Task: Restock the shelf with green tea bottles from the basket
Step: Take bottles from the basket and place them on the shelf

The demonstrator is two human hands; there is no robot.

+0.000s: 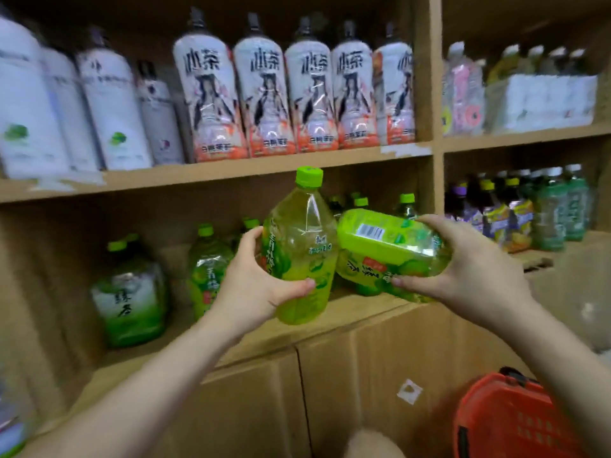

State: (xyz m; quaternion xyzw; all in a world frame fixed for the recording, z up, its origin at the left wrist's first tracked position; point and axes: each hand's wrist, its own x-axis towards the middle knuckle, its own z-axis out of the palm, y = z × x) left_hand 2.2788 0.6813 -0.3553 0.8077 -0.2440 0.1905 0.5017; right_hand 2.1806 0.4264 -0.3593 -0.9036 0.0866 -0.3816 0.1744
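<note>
L hand [261,285] wrapped round an upright green tea bottle [299,256], thumb across the front. R hand [469,266] clamped on a second bottle [386,249], tipped on its side just right of the first. Both bottles are up in front of the lower shelf [231,173], w/ more green bottles [208,269] standing far left & behind. Red basket [506,421] near right, inside not visible.

Below the right hand [469,266] the red basket [515,421] is cut off by the bottom edge, and the white bottles [29,104] up and left of the left hand [251,285] are blurred.
</note>
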